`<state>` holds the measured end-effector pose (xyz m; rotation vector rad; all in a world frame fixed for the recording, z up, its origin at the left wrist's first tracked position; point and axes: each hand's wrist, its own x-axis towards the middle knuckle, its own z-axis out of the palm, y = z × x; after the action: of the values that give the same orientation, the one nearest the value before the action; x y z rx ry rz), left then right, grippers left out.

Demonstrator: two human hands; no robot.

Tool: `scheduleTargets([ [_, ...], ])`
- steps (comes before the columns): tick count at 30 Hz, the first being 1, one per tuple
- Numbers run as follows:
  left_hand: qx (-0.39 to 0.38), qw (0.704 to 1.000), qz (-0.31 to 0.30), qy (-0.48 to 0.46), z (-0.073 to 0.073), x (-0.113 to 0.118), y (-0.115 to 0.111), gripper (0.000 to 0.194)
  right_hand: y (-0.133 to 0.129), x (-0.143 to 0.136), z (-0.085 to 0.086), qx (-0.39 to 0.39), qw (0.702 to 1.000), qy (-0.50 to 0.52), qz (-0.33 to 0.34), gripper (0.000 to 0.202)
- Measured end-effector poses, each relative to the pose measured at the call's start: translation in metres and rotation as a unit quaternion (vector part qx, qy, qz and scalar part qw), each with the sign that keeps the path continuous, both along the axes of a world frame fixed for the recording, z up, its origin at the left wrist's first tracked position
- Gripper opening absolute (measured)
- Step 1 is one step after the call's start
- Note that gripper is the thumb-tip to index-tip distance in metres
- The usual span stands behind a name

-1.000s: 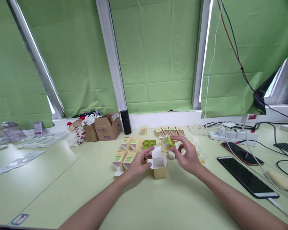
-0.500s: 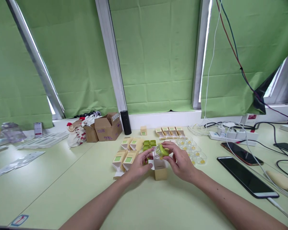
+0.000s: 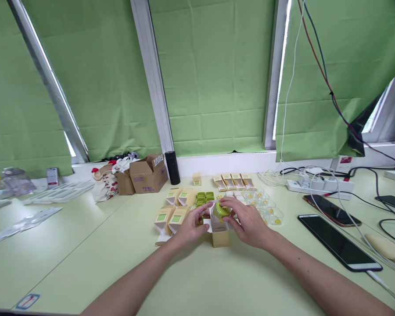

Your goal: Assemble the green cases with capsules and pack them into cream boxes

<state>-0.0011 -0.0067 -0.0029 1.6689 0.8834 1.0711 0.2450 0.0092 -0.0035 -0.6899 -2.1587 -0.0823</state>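
A small kraft box (image 3: 220, 239) stands open on the table in front of me, a white flap at its left. My right hand (image 3: 248, 219) is closed on a green-topped clear container (image 3: 221, 211), which is over the box's opening and partly inside it. My left hand (image 3: 192, 224) has its fingers at the box's left flap and beside the container. Left of my hands stand several kraft boxes with green labels (image 3: 177, 218). Just behind my left hand are several green square pieces (image 3: 201, 200). Clear cups with yellow centres (image 3: 266, 209) lie to the right.
Several opened kraft boxes (image 3: 234, 181) and one small box (image 3: 196, 179) are at the back. A cardboard carton (image 3: 149, 175) and black cylinder (image 3: 173, 168) stand back left. Phones (image 3: 337, 241), a power strip (image 3: 319, 188) and cables lie right.
The green-topped container has tipped from slanted to more upright and moved down into the box's opening. My right hand has shifted slightly with it; my left hand has barely moved.
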Motion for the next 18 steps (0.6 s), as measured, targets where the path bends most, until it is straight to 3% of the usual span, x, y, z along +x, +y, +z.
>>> scheduleTargets([
  [18,0.002,1.000,0.006,0.013,-0.0084,-0.0035,0.0044,0.076,-0.0060,-0.0032,-0.0002,-0.048,0.997,-0.040,0.035,0.024],
])
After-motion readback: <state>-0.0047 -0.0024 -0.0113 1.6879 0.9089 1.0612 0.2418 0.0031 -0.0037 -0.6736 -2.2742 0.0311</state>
